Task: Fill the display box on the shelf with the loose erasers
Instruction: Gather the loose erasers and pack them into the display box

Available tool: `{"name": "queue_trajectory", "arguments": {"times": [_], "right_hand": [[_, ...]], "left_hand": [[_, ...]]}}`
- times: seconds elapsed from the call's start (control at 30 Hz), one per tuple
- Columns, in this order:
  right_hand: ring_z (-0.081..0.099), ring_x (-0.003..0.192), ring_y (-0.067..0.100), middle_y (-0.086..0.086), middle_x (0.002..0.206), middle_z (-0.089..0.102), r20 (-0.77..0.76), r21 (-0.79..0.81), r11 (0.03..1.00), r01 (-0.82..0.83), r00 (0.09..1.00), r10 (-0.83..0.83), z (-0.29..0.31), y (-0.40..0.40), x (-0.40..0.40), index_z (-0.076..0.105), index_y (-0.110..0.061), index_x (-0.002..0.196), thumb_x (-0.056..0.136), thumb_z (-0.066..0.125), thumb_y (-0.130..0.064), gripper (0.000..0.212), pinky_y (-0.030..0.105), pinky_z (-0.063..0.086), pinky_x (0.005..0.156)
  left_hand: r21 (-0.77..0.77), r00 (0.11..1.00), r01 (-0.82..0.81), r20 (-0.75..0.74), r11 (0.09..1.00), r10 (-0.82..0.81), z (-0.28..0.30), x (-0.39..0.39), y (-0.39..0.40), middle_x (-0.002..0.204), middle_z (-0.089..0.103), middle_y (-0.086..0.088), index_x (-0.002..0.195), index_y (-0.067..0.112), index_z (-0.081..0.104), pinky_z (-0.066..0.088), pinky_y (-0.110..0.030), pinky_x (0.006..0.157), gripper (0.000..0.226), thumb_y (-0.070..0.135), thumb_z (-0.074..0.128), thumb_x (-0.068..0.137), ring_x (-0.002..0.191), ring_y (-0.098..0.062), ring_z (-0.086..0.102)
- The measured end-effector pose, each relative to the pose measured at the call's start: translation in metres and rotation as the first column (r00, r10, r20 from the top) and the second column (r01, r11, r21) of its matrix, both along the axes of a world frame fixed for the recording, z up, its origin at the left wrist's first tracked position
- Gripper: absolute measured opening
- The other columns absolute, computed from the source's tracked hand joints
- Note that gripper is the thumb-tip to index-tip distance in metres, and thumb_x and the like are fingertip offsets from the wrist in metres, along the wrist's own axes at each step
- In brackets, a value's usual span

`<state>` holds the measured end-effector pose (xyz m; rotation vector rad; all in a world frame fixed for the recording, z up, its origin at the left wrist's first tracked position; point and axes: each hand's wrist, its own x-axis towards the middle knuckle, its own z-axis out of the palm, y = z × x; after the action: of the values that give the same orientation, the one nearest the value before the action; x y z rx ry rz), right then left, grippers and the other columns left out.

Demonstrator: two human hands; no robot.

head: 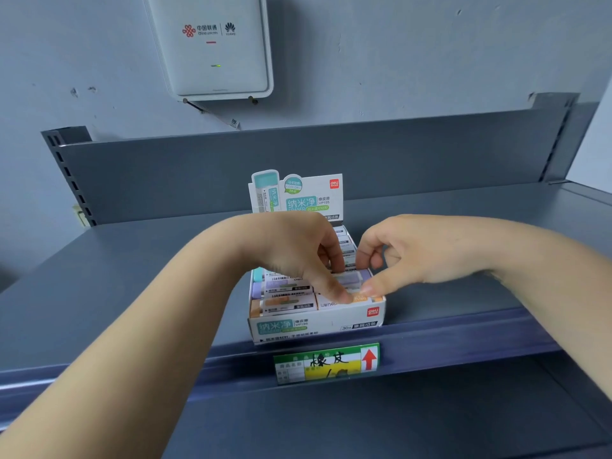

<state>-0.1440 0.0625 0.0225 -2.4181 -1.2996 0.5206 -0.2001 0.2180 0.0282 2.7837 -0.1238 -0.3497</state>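
Observation:
The white display box (318, 326) stands at the front edge of the grey shelf (132, 276), with its printed header card (311, 197) upright at the back. Rows of wrapped erasers in purple, orange and teal fill it. My left hand (291, 250) reaches over the box from the left. My right hand (414, 253) comes in from the right. Both pinch a purple eraser (352, 278) between thumb and curled fingers near the box's front right. Both thumb tips touch the orange eraser (331, 304) in front of it. My hands hide much of the box's middle.
A green and yellow price label (326, 362) hangs on the shelf's front rail below the box. The shelf's back panel (397, 154) rises behind it. A white router (212, 44) is fixed to the wall above. A lower shelf (364, 425) lies beneath.

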Motion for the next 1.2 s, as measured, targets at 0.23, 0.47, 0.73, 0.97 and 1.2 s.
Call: {"name": "queue_trajectory", "arguments": {"times": [0.23, 0.47, 0.73, 0.97, 1.2], "right_hand": [[0.043, 0.037, -0.003, -0.022, 0.036, 0.047, -0.087, 0.065, 0.998, 0.027, 0.996, -0.022, -0.006, -0.001, 0.004, 0.055, -0.026, 0.080, 0.077, 0.070, -0.031, 0.016, 0.008, 0.030, 0.040], [0.046, 0.036, -0.008, -0.027, 0.034, 0.048, -0.124, 0.173, 0.983, 0.061, 0.992, -0.040, -0.011, -0.005, 0.001, 0.053, -0.025, 0.082, 0.077, 0.071, -0.024, 0.019, 0.005, 0.030, 0.039], [0.045, 0.038, -0.004, -0.042, 0.041, 0.044, 0.013, 0.253, 0.962, 0.108, 0.993, -0.115, -0.014, -0.015, -0.007, 0.045, -0.031, 0.077, 0.069, 0.076, -0.033, 0.032, 0.009, 0.032, 0.040], [0.044, 0.037, -0.001, -0.033, 0.039, 0.047, 0.054, 0.248, 0.961, 0.122, 0.989, -0.140, -0.011, -0.020, -0.007, 0.053, -0.028, 0.073, 0.069, 0.076, -0.034, 0.024, 0.010, 0.031, 0.040], [0.047, 0.058, -0.018, -0.016, 0.084, 0.057, 0.165, 0.154, 0.988, 0.021, 0.985, -0.047, -0.013, -0.014, -0.006, 0.072, -0.034, 0.090, 0.076, 0.068, -0.040, 0.016, 0.006, 0.036, 0.057]], "left_hand": [[-0.032, 1.000, 0.015, -0.027, 0.999, -0.015, -0.001, 0.002, 0.002, 0.076, 0.058, 0.008, 0.089, 0.023, 0.059, 0.040, -0.016, 0.063, 0.029, 0.039, 0.074, 0.070, 0.066, -0.007, 0.050], [-0.085, 0.998, 0.048, 0.044, 0.995, -0.044, -0.001, -0.002, 0.002, 0.077, 0.058, 0.017, 0.086, 0.031, 0.058, 0.040, -0.003, 0.055, 0.023, 0.035, 0.074, 0.071, 0.065, -0.001, 0.052], [-0.125, 0.996, 0.003, 0.087, 0.992, 0.008, -0.010, 0.000, 0.002, 0.068, 0.058, 0.013, 0.080, 0.028, 0.064, 0.038, -0.007, 0.054, 0.010, 0.035, 0.070, 0.076, 0.057, 0.001, 0.050], [-0.226, 0.982, -0.005, 0.182, 0.974, 0.048, -0.011, -0.005, 0.003, 0.078, 0.061, 0.012, 0.093, 0.035, 0.063, 0.043, -0.015, 0.059, 0.012, 0.031, 0.065, 0.081, 0.062, -0.001, 0.054], [-0.588, 0.923, -0.169, 0.186, 0.791, 0.336, -0.016, -0.022, 0.017, 0.096, 0.069, -0.009, 0.093, 0.020, 0.063, 0.047, -0.032, 0.072, 0.008, 0.017, 0.058, 0.087, 0.073, -0.014, 0.060]]}}
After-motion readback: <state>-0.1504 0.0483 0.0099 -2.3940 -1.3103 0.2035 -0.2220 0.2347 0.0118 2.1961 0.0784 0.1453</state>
